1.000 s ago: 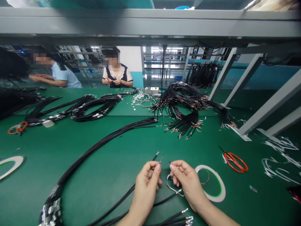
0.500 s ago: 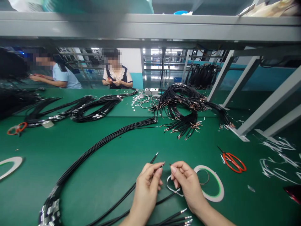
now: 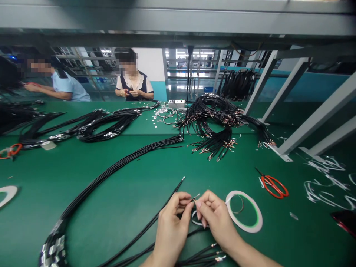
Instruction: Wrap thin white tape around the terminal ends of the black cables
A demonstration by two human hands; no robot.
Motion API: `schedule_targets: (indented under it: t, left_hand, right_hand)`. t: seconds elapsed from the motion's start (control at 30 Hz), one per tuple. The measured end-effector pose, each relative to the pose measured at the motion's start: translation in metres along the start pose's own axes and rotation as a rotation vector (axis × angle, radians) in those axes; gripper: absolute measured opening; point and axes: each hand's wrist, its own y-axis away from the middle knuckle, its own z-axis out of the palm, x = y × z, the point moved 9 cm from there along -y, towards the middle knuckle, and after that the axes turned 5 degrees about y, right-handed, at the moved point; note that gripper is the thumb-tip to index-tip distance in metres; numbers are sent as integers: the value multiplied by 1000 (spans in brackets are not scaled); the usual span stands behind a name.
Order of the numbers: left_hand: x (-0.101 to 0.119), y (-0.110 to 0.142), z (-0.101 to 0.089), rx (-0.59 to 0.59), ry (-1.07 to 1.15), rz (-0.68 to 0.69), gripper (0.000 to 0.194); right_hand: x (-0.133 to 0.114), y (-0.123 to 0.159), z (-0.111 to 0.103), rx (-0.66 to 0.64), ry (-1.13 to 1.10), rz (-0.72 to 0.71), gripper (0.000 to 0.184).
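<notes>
My left hand (image 3: 174, 224) is closed in a pinch on the end of a black cable (image 3: 193, 200), which has a thin coppery and silvery tip. At that tip, the thumb and forefinger of my right hand (image 3: 215, 217) are pressed together, nearly touching the left fingertips. A white strip (image 3: 195, 219) loops below the right fingers; whether they hold it too is hidden. Black cables (image 3: 155, 218) run beneath and behind the left hand, one pair ending in bare metal tips beyond it. More cable ends with silvery terminals (image 3: 220, 259) lie under the right wrist.
Right of my hands lie a white tape roll (image 3: 259, 218) and orange-handled scissors (image 3: 275, 187). A taped cable bundle (image 3: 111, 170) curves across the left, and a coiled cable heap (image 3: 214, 107) lies behind. Grey metal legs (image 3: 319, 115) stand at right. Two people work across the bench.
My right hand has moved left, bringing its fingertips against the cable end at my left fingertips; before, a gap separated them. The whole view has shifted slightly.
</notes>
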Motion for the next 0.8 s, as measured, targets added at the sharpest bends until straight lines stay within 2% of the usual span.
schedule_targets:
  t: [0.13, 0.3, 0.8]
  left_hand:
    - [1, 0, 0, 34, 10, 6, 5]
    - [1, 0, 3, 10, 19, 0, 3]
    - [7, 2, 5, -23, 5, 31, 11]
  right_hand:
    - [2, 0, -1, 17, -2, 8, 31]
    - [3, -1, -2, 28, -7, 18, 30]
    - [6, -3, -2, 33, -24, 8, 29]
